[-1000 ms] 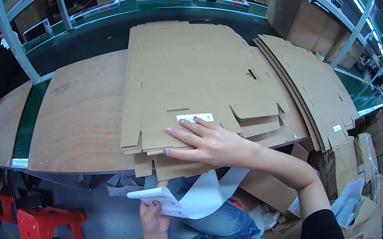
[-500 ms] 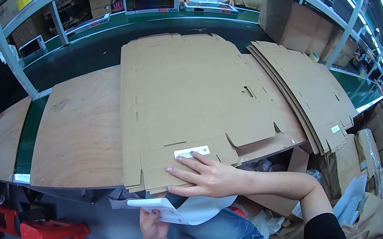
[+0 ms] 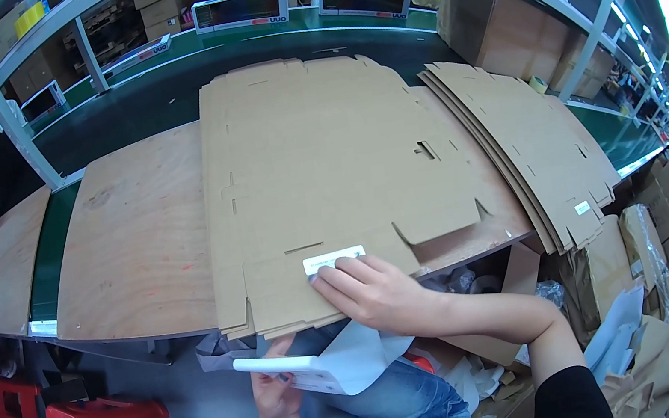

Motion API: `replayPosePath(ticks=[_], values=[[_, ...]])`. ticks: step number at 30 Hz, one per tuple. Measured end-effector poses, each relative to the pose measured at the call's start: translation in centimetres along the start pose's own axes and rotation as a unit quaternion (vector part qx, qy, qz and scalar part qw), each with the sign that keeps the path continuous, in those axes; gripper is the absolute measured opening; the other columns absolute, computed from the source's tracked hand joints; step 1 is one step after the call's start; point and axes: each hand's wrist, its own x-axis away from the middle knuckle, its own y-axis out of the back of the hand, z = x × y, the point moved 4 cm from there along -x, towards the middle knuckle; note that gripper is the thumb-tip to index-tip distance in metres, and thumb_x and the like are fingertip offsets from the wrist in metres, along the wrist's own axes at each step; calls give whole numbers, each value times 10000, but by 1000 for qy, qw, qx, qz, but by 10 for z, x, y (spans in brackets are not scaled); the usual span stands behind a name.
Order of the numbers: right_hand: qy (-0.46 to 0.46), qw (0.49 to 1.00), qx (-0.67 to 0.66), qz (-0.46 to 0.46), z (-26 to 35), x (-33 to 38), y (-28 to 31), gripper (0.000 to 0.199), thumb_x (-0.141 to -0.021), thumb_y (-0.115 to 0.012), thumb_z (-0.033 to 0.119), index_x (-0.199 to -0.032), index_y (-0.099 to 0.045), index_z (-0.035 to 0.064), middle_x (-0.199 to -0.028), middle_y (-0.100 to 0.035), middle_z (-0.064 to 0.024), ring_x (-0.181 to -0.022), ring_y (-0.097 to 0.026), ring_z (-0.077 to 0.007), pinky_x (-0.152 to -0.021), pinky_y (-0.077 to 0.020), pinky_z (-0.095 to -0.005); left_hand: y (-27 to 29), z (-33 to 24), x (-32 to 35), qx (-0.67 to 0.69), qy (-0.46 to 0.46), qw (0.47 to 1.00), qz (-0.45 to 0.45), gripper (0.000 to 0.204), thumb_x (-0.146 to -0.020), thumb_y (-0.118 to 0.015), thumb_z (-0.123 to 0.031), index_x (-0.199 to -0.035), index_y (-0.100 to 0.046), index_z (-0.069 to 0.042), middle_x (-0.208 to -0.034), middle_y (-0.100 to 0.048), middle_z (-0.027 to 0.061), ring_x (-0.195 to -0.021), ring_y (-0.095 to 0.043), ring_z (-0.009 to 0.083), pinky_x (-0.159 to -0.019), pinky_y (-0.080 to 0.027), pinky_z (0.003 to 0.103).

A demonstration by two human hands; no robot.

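The left hand point(image 3: 276, 393) has its grip clamped on a white strip point(image 3: 332, 369), thumb and fingers around its thicker left end, below the near edge of the worktop point(image 3: 130, 231). The strip's free length curves away to the right, above the person's jeans point(image 3: 382, 414). Whether that thick end is folded or rolled cannot be told.

The right hand point(image 3: 373, 294) is over the near flap of the cardboard point(image 3: 311, 169), its fingers bunched and bent, the tips at the lower edge of a white label point(image 3: 333, 259). Whether this grip pinches the label or only presses on it cannot be told. The label sits on the flap, near the edge closest to the person.

The cardboard lies flat on the worktop, its near end jutting past the edge; a second stack point(image 3: 524, 146) lies just to its right.

The label looks thin, light and limp, likely to crease or to catch on a fingertip; a corner or edge is the best place to take it. The strip should be just as light and floppy, best held at its thick end. The cardboard seems stiff but bendable at its flaps, and the overhanging edge offers the easiest hold.
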Motion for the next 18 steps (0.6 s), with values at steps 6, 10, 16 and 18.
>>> replayPosePath(ticks=[6,10,16,18], values=[[0,999,23,32,-35,22,78,331,-815,-573,113,-1138,-556,43,-1121,-550,-52,-967,-529,-193,-825,-446,-275,-53,-22,8,13,-12,971,240,154,-847,-595,-147,-833,-650,-4,-973,-626,327,-613,-635,244,-521,-500,282],[-98,994,48,6,-49,81,90,351,-797,-593,155,-1139,-537,100,-1155,-539,-10,-1025,-520,-183,-844,-449,-331,-65,-31,12,-12,-20,959,282,186,-856,-653,-261,-875,-630,-77,-855,-676,233,-517,-613,191,-470,-416,226],[-166,984,55,-38,-26,157,-3,389,-797,-606,154,-1172,-512,111,-1220,-508,-36,-1105,-490,-204,-975,-364,-380,-72,-34,4,-8,-39,927,374,193,-860,-659,-227,-963,-598,-76,-850,-679,210,-567,-636,210,-485,-420,225],[-199,973,63,-100,-8,169,-18,399,-798,-604,141,-1184,-505,113,-1223,-502,-50,-1126,-480,-214,-1011,-332,-388,-73,-41,7,-6,-41,911,411,205,-868,-651,-220,-991,-580,-72,-858,-677,206,-591,-643,217,-487,-419,226]])
